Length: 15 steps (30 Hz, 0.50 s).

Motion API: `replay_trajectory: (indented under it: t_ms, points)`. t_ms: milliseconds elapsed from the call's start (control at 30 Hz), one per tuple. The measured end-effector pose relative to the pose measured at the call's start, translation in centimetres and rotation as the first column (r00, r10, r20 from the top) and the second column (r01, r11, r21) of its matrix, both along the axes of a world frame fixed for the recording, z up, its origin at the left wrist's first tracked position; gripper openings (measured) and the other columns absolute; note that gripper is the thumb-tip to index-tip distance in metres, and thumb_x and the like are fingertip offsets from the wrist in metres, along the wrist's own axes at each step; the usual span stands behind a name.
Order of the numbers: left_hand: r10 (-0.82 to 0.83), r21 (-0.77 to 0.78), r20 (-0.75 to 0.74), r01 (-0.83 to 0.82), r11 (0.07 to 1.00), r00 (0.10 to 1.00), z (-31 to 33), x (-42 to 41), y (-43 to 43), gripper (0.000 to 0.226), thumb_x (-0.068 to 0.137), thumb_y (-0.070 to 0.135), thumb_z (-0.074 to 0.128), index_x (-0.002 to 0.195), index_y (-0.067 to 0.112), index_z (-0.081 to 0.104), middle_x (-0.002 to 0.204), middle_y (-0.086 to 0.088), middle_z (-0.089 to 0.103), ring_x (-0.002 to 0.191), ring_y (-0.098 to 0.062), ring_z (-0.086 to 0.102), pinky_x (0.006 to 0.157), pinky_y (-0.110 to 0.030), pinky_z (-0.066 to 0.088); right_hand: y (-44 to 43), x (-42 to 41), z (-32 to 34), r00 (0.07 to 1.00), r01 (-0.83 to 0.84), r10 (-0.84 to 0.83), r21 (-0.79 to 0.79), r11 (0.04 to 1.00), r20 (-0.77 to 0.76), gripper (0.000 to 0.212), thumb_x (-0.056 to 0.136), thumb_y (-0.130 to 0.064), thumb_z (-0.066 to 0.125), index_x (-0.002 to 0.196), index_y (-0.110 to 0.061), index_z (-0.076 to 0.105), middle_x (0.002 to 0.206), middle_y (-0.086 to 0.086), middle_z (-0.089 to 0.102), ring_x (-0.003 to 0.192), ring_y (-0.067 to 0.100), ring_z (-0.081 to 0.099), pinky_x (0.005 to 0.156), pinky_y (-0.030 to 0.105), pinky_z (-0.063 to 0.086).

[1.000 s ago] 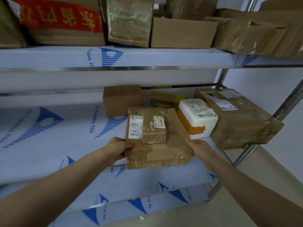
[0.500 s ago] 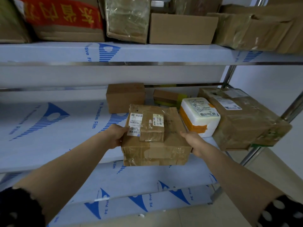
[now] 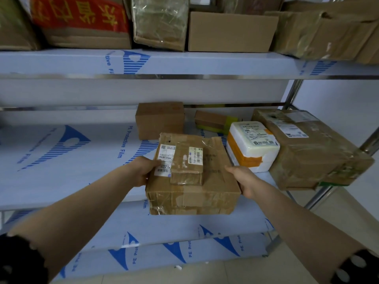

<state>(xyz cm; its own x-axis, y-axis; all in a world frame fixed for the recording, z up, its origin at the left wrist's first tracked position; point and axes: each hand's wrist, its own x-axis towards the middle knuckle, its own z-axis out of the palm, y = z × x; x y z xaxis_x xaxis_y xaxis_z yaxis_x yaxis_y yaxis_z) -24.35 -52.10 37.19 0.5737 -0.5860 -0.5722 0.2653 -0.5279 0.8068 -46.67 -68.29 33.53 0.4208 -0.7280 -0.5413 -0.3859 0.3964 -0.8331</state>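
Note:
A taped brown cardboard parcel (image 3: 209, 181) with a white label lies at the front edge of the middle shelf (image 3: 61, 160), its near end overhanging the edge. A small brown box (image 3: 186, 165) with its own label rides on top of it. My left hand (image 3: 143, 171) grips the parcel's left side, thumb on the label. My right hand (image 3: 244, 181) holds the right side, fingers under the edge.
On the same shelf, right of the parcel, stand a white foam box with orange tape (image 3: 252, 146) and a large taped carton (image 3: 307, 148). Behind are a brown box (image 3: 160, 119) and a flat packet (image 3: 215, 121). Several cartons fill the upper shelf (image 3: 184, 62). A steel post (image 3: 291, 95) rises at right.
Both hands have pushed the parcel with the small box farther onto the middle shelf, closer to the foam box. My view moved a little closer too.

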Motion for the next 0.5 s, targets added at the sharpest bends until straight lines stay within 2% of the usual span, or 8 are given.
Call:
replay_trajectory:
  t_ms: [133,267,367,500]
  points:
    - [0.033,0.018,0.003,-0.033,0.999,0.999,-0.3,0.0,-0.4,0.018,0.094,0.01,0.058,0.109,0.0,0.056,0.11,-0.017,0.066,0.098,-0.031,0.063,0.082,-0.045,0.051,0.1,0.2,0.0,1.0,-0.024,0.024,-0.008,1.0,0.005,0.029,0.098,-0.024,0.052,0.122,-0.007,0.057,0.11,0.016,0.067,0.1,0.031,0.065,0.089,0.046,0.053]
    - [0.051,0.031,0.022,-0.052,0.998,0.998,-0.6,0.1,-0.2,0.006,0.095,0.008,0.056,0.095,0.002,0.054,0.113,-0.018,0.064,0.099,-0.031,0.062,0.086,-0.046,0.05,0.5,0.3,0.1,0.999,-0.041,0.041,-0.033,0.999,0.014,0.023,0.099,-0.02,0.051,0.118,-0.011,0.057,0.109,0.014,0.068,0.1,0.03,0.065,0.092,0.049,0.051]
    - [0.077,0.021,0.033,-0.078,0.997,0.996,-0.6,0.1,0.4,0.005,0.096,0.006,0.054,0.093,0.002,0.054,0.115,-0.019,0.063,0.1,-0.032,0.061,0.088,-0.046,0.05,0.9,0.5,0.2,0.998,-0.06,0.061,-0.038,0.997,0.032,0.017,0.1,-0.019,0.049,0.113,-0.014,0.058,0.107,0.013,0.068,0.1,0.03,0.065,0.092,0.048,0.051]
    - [0.126,0.012,0.05,-0.126,0.992,0.991,-0.2,0.0,1.8,0.003,0.096,0.006,0.054,0.094,0.004,0.054,0.118,-0.019,0.062,0.102,-0.033,0.061,0.084,-0.045,0.05,1.5,1.1,0.4,0.993,-0.108,0.111,-0.048,0.993,0.045,0.019,0.1,-0.019,0.047,0.115,-0.013,0.057,0.109,0.014,0.067,0.101,0.03,0.064,0.09,0.045,0.052]
